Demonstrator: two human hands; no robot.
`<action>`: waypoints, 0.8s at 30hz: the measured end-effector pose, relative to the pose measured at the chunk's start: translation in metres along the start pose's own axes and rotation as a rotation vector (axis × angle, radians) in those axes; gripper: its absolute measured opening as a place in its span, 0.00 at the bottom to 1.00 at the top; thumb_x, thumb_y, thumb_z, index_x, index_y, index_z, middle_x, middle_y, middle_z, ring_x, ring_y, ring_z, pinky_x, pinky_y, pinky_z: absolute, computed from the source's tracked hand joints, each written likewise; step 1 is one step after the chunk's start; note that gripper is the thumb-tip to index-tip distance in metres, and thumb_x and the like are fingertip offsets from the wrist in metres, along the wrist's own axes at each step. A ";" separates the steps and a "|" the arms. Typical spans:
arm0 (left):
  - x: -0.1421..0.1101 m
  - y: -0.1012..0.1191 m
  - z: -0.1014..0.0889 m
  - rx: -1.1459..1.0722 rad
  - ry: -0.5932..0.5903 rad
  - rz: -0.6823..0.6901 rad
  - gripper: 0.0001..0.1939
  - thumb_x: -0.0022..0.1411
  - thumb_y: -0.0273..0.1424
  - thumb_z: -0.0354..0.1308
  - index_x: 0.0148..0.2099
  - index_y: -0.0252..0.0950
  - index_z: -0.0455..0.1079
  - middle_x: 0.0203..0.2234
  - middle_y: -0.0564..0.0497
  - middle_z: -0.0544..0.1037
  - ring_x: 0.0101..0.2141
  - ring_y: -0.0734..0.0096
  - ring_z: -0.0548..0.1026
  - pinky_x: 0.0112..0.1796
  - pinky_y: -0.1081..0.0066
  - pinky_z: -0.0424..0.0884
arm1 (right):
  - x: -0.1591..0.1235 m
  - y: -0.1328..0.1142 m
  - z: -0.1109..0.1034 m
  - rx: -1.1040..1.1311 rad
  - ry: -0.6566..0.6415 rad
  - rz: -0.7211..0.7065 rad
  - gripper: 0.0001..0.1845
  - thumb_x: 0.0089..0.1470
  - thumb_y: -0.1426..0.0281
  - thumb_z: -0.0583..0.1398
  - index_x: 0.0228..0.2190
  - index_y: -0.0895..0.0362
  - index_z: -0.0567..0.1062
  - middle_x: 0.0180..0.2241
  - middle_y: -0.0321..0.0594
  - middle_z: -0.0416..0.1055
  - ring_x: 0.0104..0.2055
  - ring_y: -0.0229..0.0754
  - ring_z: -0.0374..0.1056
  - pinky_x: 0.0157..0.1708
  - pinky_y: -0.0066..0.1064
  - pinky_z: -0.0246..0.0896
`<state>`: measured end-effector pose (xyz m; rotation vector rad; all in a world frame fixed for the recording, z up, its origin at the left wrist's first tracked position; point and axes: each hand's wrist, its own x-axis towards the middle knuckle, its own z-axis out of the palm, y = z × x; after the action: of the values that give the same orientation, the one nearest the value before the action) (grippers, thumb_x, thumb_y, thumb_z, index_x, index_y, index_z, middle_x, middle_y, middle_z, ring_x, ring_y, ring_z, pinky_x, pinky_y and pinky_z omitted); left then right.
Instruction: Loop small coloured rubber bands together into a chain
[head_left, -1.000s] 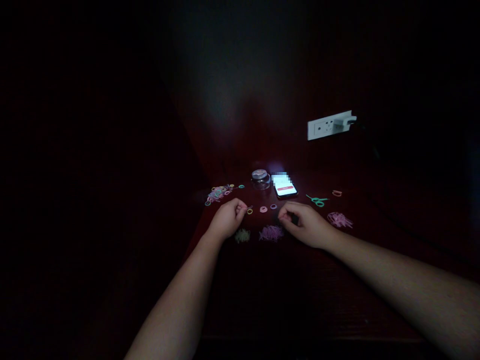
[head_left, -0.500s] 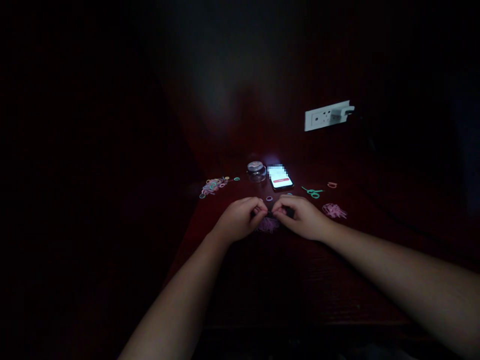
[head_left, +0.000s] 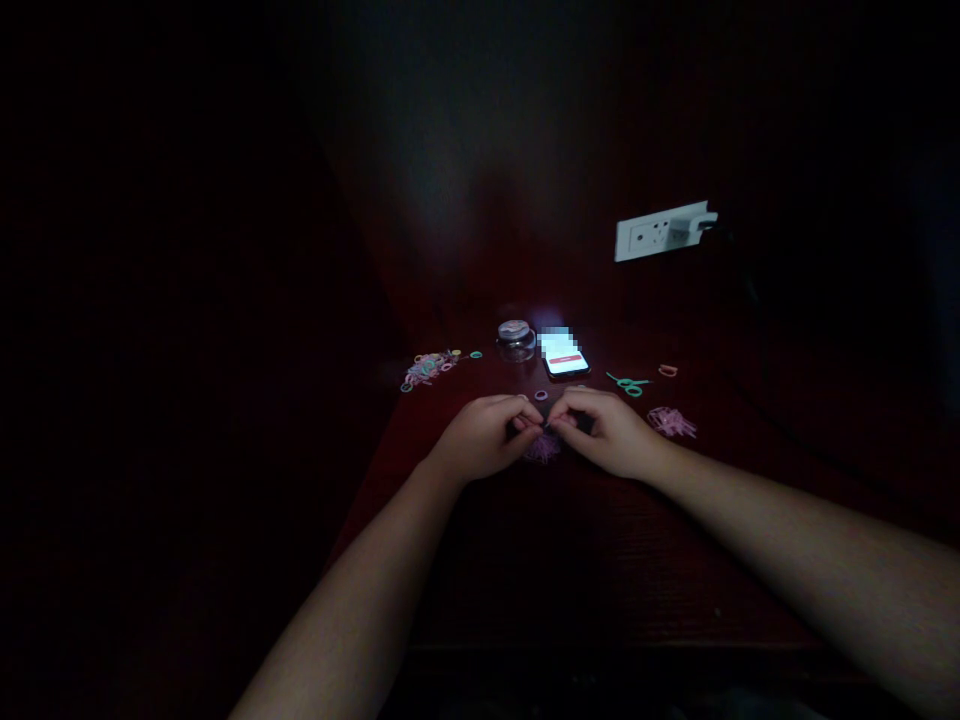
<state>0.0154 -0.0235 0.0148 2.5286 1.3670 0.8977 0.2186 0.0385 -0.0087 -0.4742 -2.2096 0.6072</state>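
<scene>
Fingertips pinched, my left hand (head_left: 491, 436) and my right hand (head_left: 604, 430) almost meet above the dark red table. Something tiny is between them, too small and dim to make out. Just below the fingers lies a pile of thin purple strands (head_left: 542, 448), partly covered by the hands. A small purple ring (head_left: 541, 396) rests beyond the fingertips. Right of my right hand is a heap of pink strips (head_left: 673, 422). Farther back are green looped pieces (head_left: 630, 384) and an orange loop (head_left: 667, 371).
A lit phone (head_left: 565, 354) lies behind the hands, beside a clear jar (head_left: 516, 343) with a lid. Many-coloured small bands (head_left: 429, 369) are heaped at the left edge of the table. On the back wall, a white socket plate (head_left: 660, 232) has a plug in it.
The fingertips of both hands have come slightly closer together. The whole view has shifted a little, so the things on the table appear slightly farther right.
</scene>
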 end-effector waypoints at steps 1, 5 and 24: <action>0.000 0.000 0.000 -0.012 -0.005 -0.004 0.06 0.61 0.29 0.59 0.41 0.36 0.73 0.32 0.52 0.78 0.31 0.75 0.75 0.36 0.73 0.71 | 0.000 0.000 0.000 0.002 0.001 0.001 0.06 0.56 0.72 0.58 0.27 0.57 0.73 0.25 0.36 0.66 0.29 0.38 0.62 0.30 0.29 0.58; 0.001 0.001 0.001 -0.039 -0.021 -0.008 0.06 0.61 0.31 0.59 0.41 0.36 0.73 0.32 0.52 0.77 0.30 0.75 0.76 0.35 0.74 0.71 | 0.000 -0.002 0.000 0.000 -0.003 -0.005 0.06 0.57 0.71 0.58 0.29 0.57 0.74 0.26 0.36 0.66 0.29 0.37 0.62 0.30 0.29 0.57; 0.001 0.000 0.000 -0.002 0.045 -0.007 0.07 0.63 0.30 0.55 0.37 0.38 0.75 0.29 0.52 0.78 0.29 0.74 0.74 0.34 0.73 0.70 | 0.000 -0.001 0.001 -0.005 0.007 0.005 0.05 0.54 0.73 0.58 0.27 0.57 0.72 0.24 0.35 0.66 0.28 0.38 0.63 0.29 0.29 0.57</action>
<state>0.0160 -0.0222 0.0152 2.5152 1.3854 0.9594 0.2182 0.0375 -0.0091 -0.4836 -2.2047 0.6024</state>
